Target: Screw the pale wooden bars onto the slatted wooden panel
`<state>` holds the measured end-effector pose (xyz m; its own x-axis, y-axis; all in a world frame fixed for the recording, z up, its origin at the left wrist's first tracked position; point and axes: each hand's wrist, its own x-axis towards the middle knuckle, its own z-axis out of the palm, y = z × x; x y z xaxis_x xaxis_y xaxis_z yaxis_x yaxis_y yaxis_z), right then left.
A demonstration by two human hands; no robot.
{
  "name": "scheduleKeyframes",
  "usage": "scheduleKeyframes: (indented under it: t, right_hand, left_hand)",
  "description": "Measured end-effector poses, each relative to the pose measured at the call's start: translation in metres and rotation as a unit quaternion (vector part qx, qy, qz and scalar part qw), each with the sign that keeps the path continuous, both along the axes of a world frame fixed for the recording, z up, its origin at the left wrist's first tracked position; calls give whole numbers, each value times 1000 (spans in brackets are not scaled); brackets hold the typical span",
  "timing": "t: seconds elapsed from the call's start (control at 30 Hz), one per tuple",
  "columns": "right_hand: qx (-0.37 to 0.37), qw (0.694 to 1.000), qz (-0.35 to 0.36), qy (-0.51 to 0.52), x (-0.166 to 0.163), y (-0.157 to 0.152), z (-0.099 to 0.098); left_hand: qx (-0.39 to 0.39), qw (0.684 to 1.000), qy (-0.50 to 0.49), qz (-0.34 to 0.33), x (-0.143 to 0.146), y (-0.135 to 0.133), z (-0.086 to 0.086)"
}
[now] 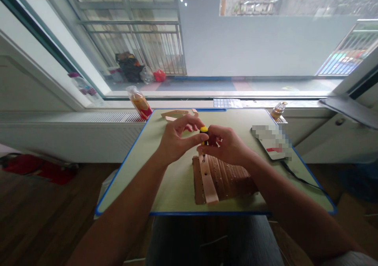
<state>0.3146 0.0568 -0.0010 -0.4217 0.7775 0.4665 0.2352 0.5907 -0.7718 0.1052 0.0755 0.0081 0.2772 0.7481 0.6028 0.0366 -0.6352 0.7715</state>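
Both hands on a small screwdriver, mid-table.
Right hand (pixel 227 144) closed around the screwdriver (pixel 203 131); left hand (pixel 176 140) pinches its yellow cap. The tool stands upright, tip on a pale strip (pixel 208 181) lying across the wooden slat panel (pixel 228 177) on the green table (pixel 174 195). A bottle (pixel 141 105) sits at the far left corner.

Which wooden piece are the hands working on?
The pale strip under the screwdriver, atop the slatted board; the loose pieces at the table's far edge lie untouched.
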Motion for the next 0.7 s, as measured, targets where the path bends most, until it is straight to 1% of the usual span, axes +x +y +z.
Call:
scheduleKeyframes:
  t: [0.1, 0.17, 0.2, 0.3, 0.47, 0.53, 0.7]
  right_hand:
    - [21, 1000, -6, -13, 0, 0, 1]
    - [13, 1000, -2, -16, 2, 0, 5]
    - [1, 1000, 7, -13, 4, 0, 7]
    - [-43, 996, 74, -20, 9, 0, 15]
    - [-80, 991, 111, -8, 12, -1, 22]
    - [-76, 991, 107, -3, 11, -1, 21]
    - [-54, 997, 58, 5, 6, 0, 11]
  left_hand:
    - [-5, 1000, -25, -17, 0, 3, -4]
    - [1, 999, -36, -26, -1, 5, -6]
    - [4, 999, -39, -29, -1, 6, -6]
    - [10, 998, -45, -36, -3, 7, -8]
    - [7, 998, -45, -53, -5, 4, -8]
    - [3, 997, -42, -58, -4, 2, -8]
    - [4, 997, -44, -64, -1, -2, -10]
